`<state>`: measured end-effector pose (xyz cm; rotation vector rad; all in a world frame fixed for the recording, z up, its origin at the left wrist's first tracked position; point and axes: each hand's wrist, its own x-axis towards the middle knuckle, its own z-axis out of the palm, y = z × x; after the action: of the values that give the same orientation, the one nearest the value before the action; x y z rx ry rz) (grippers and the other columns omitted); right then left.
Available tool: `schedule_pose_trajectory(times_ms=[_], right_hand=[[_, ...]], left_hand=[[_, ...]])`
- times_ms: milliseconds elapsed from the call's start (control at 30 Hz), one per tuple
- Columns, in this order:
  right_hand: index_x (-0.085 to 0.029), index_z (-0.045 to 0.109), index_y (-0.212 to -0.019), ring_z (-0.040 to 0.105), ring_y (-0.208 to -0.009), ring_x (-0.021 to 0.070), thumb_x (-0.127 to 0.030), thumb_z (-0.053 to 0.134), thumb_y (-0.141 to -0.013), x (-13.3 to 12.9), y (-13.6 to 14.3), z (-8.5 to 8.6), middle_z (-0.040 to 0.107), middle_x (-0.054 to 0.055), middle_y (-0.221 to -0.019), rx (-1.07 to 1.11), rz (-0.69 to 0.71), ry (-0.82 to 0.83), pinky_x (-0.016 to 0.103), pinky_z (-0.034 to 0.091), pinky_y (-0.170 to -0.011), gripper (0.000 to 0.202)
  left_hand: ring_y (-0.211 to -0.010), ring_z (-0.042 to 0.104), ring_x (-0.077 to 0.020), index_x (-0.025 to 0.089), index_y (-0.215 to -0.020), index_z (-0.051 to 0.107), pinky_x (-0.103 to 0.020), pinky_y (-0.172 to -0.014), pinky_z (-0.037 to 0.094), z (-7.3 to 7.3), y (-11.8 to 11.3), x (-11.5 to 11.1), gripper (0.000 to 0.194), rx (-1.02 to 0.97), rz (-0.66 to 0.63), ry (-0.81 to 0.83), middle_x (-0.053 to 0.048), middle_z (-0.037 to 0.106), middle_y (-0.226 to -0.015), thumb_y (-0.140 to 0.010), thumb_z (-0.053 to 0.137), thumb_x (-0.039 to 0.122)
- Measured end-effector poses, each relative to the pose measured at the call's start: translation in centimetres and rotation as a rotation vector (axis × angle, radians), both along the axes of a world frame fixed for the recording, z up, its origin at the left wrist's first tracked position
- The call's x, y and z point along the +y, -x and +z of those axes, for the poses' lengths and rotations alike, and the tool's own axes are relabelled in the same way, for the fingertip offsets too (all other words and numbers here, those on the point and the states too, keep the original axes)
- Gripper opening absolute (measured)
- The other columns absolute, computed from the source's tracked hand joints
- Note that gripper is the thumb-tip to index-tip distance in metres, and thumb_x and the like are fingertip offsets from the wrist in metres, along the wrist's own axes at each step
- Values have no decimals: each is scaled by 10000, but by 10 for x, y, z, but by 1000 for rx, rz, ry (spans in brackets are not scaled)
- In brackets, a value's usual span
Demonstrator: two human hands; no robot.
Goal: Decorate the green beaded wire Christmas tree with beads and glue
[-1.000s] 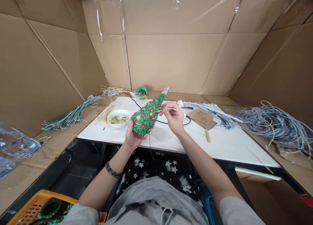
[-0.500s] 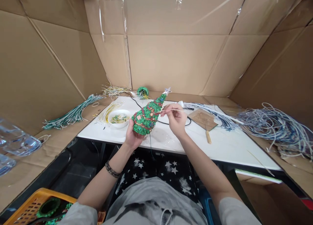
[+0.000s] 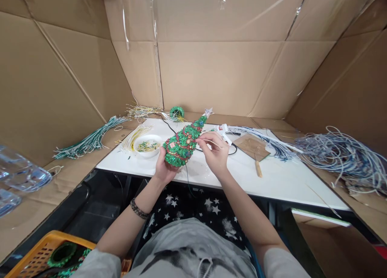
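My left hand point(image 3: 165, 166) is closed round the base of a small green glittery Christmas tree point(image 3: 184, 143). Red garland, small ornaments and a silver star point(image 3: 208, 112) decorate the tree, which tilts with its tip up and to the right. At the tree's right side, my right hand point(image 3: 215, 151) pinches a thin white wire point(image 3: 213, 142), its fingertips close against the branches. Whether the wire's end enters the tree is hidden by the fingers. A thin dark strand point(image 3: 188, 179) hangs below the tree. Behind my right hand lies a white glue gun point(image 3: 224, 132).
Left of the tree stands a white bowl point(image 3: 137, 149) of short yellow and green pieces. Wire bundles lie at left point(image 3: 90, 139) and right point(image 3: 347, 157). A brown board point(image 3: 249, 145) and a wooden-handled tool point(image 3: 258, 169) rest on the white tabletop point(image 3: 281, 185). Cardboard walls point(image 3: 217, 76) surround it.
My right hand has shifted slightly down, its fingertips closer in to the tree with the wire. More of the glue gun shows behind it. The left hand and tree stay almost in place.
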<state>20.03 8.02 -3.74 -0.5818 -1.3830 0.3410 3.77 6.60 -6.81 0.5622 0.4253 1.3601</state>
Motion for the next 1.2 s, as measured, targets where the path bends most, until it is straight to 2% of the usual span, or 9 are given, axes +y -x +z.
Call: schedule_pose_trajectory(times_ms=[167, 300, 400, 567, 633, 767, 900, 1067, 1200], right_hand=[[-251, 481, -911, 658, -578, 104, -435, 566, -965, -6, 0, 10, 639, -51, -738, 255, 150, 42, 242, 551, -549, 210], [-265, 426, -935, 666, -570, 88, -454, 528, -983, -14, 3, 17, 651, -47, -809, 350, 172, 51, 221, 539, -532, 220], [-256, 483, -931, 659, -586, 90, -413, 610, -942, -19, 8, 13, 653, -37, -832, 310, 186, 91, 224, 537, -528, 202], [-219, 644, -842, 621, -613, 89, -318, 713, -862, -21, 12, 3, 639, -27, -779, 163, 34, 171, 219, 518, -540, 122], [-218, 639, -835, 615, -589, 90, -319, 687, -882, -21, 10, 4, 644, -34, -733, 166, 33, 187, 223, 521, -541, 121], [-225, 591, -849, 658, -603, 110, -346, 638, -917, -20, 4, 11, 670, -38, -695, 226, 117, 157, 245, 570, -577, 146], [-222, 603, -839, 672, -597, 111, -332, 681, -886, -22, 1, 17, 687, -35, -698, 236, 142, 151, 239, 577, -574, 143], [-220, 648, -832, 665, -627, 114, -330, 744, -824, -26, 3, 12, 680, -27, -735, 153, 36, 230, 236, 559, -574, 146], [-222, 673, -821, 656, -656, 114, -344, 711, -856, -28, 3, 9, 678, -15, -772, 56, -9, 218, 245, 562, -599, 133]], left_hand=[[-1134, 673, -311, 196, -1434, 523, -414, -874, 557, -4, 1, 3, 618, 5, -28, -5, -118, 719, -1234, -986, 349, 584], [-1146, 670, -295, 221, -1448, 508, -422, -923, 543, -4, -1, 3, 588, -14, -1, -47, -100, 708, -1266, -992, 361, 562], [-1152, 667, -294, 216, -1426, 534, -429, -951, 532, -5, -2, 3, 586, -3, 9, -57, -103, 710, -1260, -988, 369, 568], [-1171, 656, -314, 184, -1356, 597, -458, -982, 515, -6, -1, 3, 596, 26, 22, -57, -118, 725, -1219, -973, 390, 590], [-1184, 649, -306, 186, -1350, 602, -451, -990, 511, -6, -2, 2, 586, 18, 13, -56, -112, 717, -1240, -976, 388, 583], [-1116, 683, -273, 192, -1334, 613, -402, -926, 541, -5, -2, 2, 570, 11, 17, -42, -97, 733, -1209, -994, 345, 563], [-1075, 695, -279, 187, -1335, 610, -404, -893, 545, -7, -1, 3, 574, 45, 41, -23, -108, 740, -1177, -994, 343, 563], [-1164, 654, -315, 191, -1372, 581, -460, -972, 515, -8, -1, 3, 602, 55, 22, -34, -117, 722, -1218, -977, 367, 592], [-1242, 608, -327, 195, -1395, 559, -470, -1010, 496, -8, -1, 3, 618, 34, 6, -55, -123, 695, -1279, -961, 403, 607]])
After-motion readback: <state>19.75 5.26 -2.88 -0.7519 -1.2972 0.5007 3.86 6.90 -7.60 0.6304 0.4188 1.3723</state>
